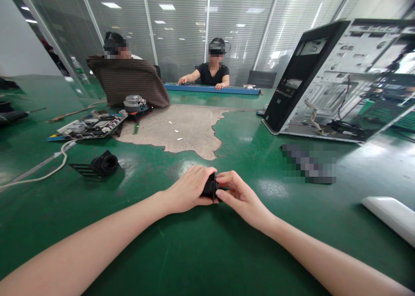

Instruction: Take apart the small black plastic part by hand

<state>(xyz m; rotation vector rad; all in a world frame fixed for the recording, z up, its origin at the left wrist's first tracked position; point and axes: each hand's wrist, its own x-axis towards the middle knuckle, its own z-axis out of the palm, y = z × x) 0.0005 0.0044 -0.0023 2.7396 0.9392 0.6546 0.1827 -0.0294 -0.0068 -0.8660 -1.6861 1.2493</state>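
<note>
Between my hands, low over the green table (181,253), is a small black plastic part (210,188) with a thin upright flange. My left hand (191,188) wraps round its left side, fingers on top and thumb below. From the right, my right hand (238,196) pinches at the flange with thumb and fingertips. Much of the part is hidden by my fingers, so its exact kind does not show. Off to the left lies a black plastic bracket (105,164) with a round opening and several slats.
An open computer case (282,88) stands at the right. A circuit board (94,125) and a heatsink fan (134,103) lie back left, beside a bare beige patch (181,127). A white cable (63,157) runs leftward. A white object (389,214) lies right. Two people sit beyond.
</note>
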